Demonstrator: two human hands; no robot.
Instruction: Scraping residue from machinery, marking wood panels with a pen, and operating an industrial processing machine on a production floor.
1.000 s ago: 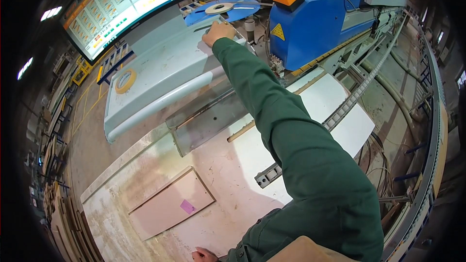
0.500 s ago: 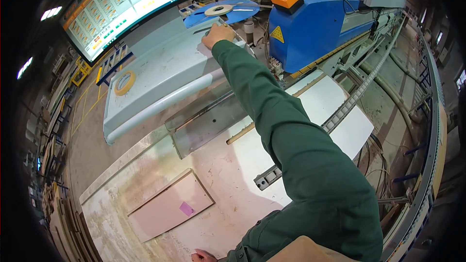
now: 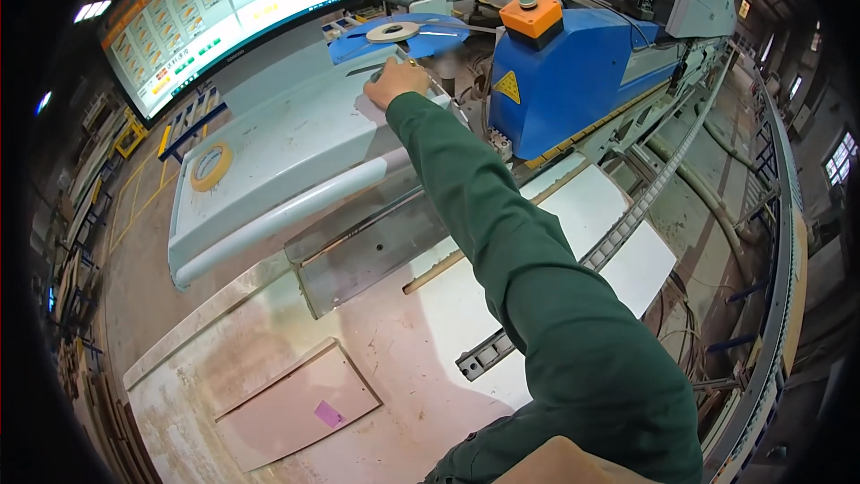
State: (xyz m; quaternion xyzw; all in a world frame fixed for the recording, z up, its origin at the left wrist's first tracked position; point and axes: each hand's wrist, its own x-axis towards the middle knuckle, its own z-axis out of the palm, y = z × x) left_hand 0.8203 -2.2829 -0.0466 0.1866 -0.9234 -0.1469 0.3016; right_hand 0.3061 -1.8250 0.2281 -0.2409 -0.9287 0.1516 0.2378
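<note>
My right hand (image 3: 397, 83) reaches far across to the grey sloped console shelf (image 3: 296, 143) below a monitor. Its fingers are curled down around something small and dark at the shelf's far end, mostly hidden under them. My left hand is out of view; only part of a green sleeve shows at the lower edge. On the near worktable (image 3: 385, 403) lies a flat rectangular panel (image 3: 287, 421) with a small pink paper slip (image 3: 329, 413) on it. A roll of yellowish tape (image 3: 211, 167) rests on the left part of the shelf.
The lit monitor (image 3: 242, 13) stands behind the shelf. Beyond my hand are a blue reel (image 3: 358, 43) and a blue machine housing (image 3: 555, 81) topped by an orange button box (image 3: 531, 14). A metal rail (image 3: 618, 242) and a roller conveyor (image 3: 779, 287) run along the right.
My view has shifted, so the scene sits slightly further left. My left hand, seen earlier at the lower edge, has left the view. My right hand stays at the shelf's far end.
</note>
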